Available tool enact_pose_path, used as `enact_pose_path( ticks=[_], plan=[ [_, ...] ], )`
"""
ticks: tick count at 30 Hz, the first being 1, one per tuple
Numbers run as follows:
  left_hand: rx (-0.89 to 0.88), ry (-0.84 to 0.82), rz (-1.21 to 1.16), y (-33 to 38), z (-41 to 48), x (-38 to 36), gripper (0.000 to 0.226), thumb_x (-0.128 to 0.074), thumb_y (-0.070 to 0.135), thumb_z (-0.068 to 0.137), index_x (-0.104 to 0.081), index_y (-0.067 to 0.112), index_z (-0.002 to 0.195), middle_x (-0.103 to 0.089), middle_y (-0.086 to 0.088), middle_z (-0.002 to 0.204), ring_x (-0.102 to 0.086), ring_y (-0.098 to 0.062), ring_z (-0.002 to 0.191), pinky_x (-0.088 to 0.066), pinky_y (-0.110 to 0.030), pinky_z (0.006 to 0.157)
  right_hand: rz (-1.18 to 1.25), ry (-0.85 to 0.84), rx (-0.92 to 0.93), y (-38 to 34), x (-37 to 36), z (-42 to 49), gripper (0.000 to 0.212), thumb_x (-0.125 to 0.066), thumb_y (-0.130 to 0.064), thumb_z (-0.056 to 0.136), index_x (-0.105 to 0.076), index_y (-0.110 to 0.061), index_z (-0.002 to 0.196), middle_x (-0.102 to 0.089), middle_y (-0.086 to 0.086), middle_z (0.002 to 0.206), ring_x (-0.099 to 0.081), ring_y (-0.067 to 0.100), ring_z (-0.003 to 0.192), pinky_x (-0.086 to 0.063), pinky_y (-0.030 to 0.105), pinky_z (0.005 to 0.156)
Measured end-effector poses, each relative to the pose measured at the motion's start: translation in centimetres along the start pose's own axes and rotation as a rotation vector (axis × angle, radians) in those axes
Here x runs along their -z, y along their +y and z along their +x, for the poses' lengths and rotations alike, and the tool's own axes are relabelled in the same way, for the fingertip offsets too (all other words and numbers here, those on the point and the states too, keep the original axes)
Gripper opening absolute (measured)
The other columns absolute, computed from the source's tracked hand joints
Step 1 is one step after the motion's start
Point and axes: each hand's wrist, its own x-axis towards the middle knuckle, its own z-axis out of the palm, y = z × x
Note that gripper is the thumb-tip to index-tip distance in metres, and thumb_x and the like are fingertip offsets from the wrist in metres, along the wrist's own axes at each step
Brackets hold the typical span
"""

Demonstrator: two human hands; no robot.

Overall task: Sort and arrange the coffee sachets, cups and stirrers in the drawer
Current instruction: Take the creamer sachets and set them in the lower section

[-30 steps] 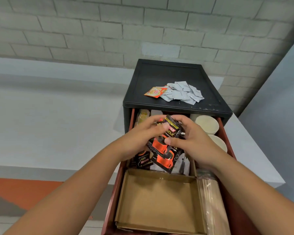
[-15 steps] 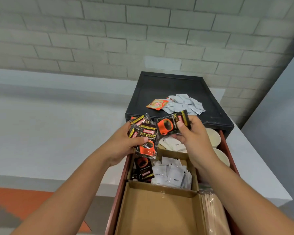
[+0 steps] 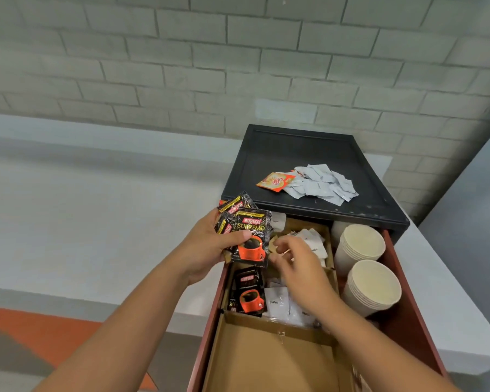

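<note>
My left hand [image 3: 207, 244] grips a fanned bunch of black coffee sachets [image 3: 251, 236] above the open red drawer's [image 3: 405, 315] left edge. My right hand [image 3: 300, 261] hovers over the cardboard compartments with fingers loosely curled and nothing seen in them. Below it lie more black sachets [image 3: 248, 295] and white sachets [image 3: 280, 305] in the middle compartment. Further white sachets [image 3: 313, 239] fill the back compartment. Two stacks of paper cups [image 3: 362, 244] lie on their sides along the drawer's right side.
The black cabinet top [image 3: 294, 148] carries a pile of white sachets [image 3: 323, 185] and an orange sachet [image 3: 275, 181]. A bare cardboard compartment [image 3: 272, 360] sits at the drawer's near end. A white ledge runs left, a brick wall behind.
The black sachet my right hand held is gone from it; the right hand has dropped toward the drawer. My left hand still holds its bunch, lifted from the drawer a second ago.
</note>
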Motion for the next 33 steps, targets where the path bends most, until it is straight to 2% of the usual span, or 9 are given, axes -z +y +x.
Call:
enact_pose_path(
  ticks=[4, 7, 10, 14, 20, 23, 25, 28, 33],
  plan=[
    [-0.023, 0.018, 0.051, -0.1, 0.0, -0.9, 0.063, -0.082, 0.025, 0.065, -0.056, 0.022, 0.122, -0.075, -0.002, 0.106, -0.073, -0.021, 0.098, -0.060, -0.033, 0.076, 0.449, 0.022, -0.052, -2.5, 2.2, -0.3, 0.032, -0.061, -0.056, 0.080, -0.054, -0.037, 0.105, -0.061, -0.014, 0.096, -0.060, 0.004, 0.091, -0.049, 0.017, 0.074],
    [-0.054, -0.004, 0.065, -0.1, -0.1, -1.9, 0.059, -0.081, 0.027, 0.068, -0.057, 0.020, 0.121, -0.075, 0.000, 0.105, -0.073, -0.018, 0.097, -0.058, -0.024, 0.071, 0.467, -0.050, -0.022, -3.7, 2.5, 0.0, 0.043, -0.080, -0.028, 0.077, -0.051, -0.036, 0.108, -0.066, -0.024, 0.094, -0.064, -0.004, 0.084, -0.050, 0.012, 0.065],
    [0.000, -0.048, -0.024, 0.0, -0.2, -2.3, 0.045, -0.072, 0.030, 0.082, -0.056, 0.021, 0.123, -0.074, -0.002, 0.109, -0.072, -0.021, 0.100, -0.059, -0.028, 0.073, 0.495, -0.014, -0.061, -3.4, 3.1, 0.4, 0.039, -0.077, -0.016, 0.081, -0.053, -0.031, 0.109, -0.071, -0.010, 0.098, -0.068, 0.001, 0.084, -0.053, 0.015, 0.063],
    [0.078, -0.039, -0.097, -0.3, -0.2, -2.0, 0.028, -0.054, 0.006, 0.098, -0.055, 0.016, 0.124, -0.074, -0.008, 0.108, -0.072, -0.023, 0.101, -0.060, -0.032, 0.073, 0.421, 0.009, -0.095, -2.4, 4.0, 0.7, 0.033, -0.074, -0.017, 0.084, -0.054, -0.031, 0.106, -0.070, -0.009, 0.102, -0.068, 0.004, 0.089, -0.054, 0.018, 0.072],
    [0.060, -0.033, -0.060, -0.4, -0.3, -2.0, 0.026, -0.055, 0.005, 0.097, -0.054, 0.018, 0.119, -0.075, -0.006, 0.107, -0.072, -0.023, 0.100, -0.060, -0.029, 0.072, 0.462, 0.150, -0.120, -1.9, 5.8, 1.1, 0.024, -0.067, -0.010, 0.088, -0.059, -0.019, 0.109, -0.070, -0.003, 0.102, -0.066, 0.013, 0.097, -0.056, 0.029, 0.082],
    [0.046, -0.053, -0.025, -0.5, -0.2, -2.1, 0.028, -0.058, 0.006, 0.096, -0.054, 0.019, 0.120, -0.075, -0.006, 0.108, -0.072, -0.023, 0.100, -0.060, -0.030, 0.073, 0.435, 0.062, -0.048, -2.5, 6.4, 1.1, 0.017, -0.068, -0.012, 0.088, -0.063, -0.026, 0.098, -0.071, -0.012, 0.092, -0.066, 0.004, 0.088, -0.053, 0.019, 0.076],
    [0.029, -0.065, 0.007, -0.5, -0.2, -2.1, 0.030, -0.061, 0.007, 0.095, -0.054, 0.021, 0.121, -0.075, -0.006, 0.107, -0.072, -0.024, 0.099, -0.060, -0.031, 0.075, 0.250, -0.027, 0.014, -3.0, 6.2, 1.0, 0.015, -0.069, -0.016, 0.088, -0.060, -0.029, 0.087, -0.066, -0.018, 0.081, -0.060, -0.003, 0.077, -0.046, 0.013, 0.068],
    [0.011, -0.064, 0.038, -0.6, -0.2, -2.2, 0.033, -0.063, 0.005, 0.093, -0.056, 0.022, 0.120, -0.074, -0.005, 0.106, -0.072, -0.024, 0.099, -0.060, -0.035, 0.076, 0.027, -0.106, 0.063, -3.6, 5.2, 0.9, 0.015, -0.071, -0.022, 0.085, -0.058, -0.029, 0.088, -0.062, -0.014, 0.089, -0.056, 0.000, 0.086, -0.045, 0.020, 0.073],
    [-0.007, -0.057, 0.060, -0.7, -0.2, -2.1, 0.037, -0.061, -0.002, 0.092, -0.057, 0.022, 0.121, -0.073, -0.007, 0.108, -0.071, -0.026, 0.101, -0.060, -0.042, 0.083, 0.004, -0.137, 0.100, -4.0, 4.4, 0.8, 0.018, -0.073, -0.020, 0.084, -0.056, -0.018, 0.090, -0.061, -0.009, 0.090, -0.053, -0.002, 0.087, -0.040, 0.009, 0.069]
  ],
)
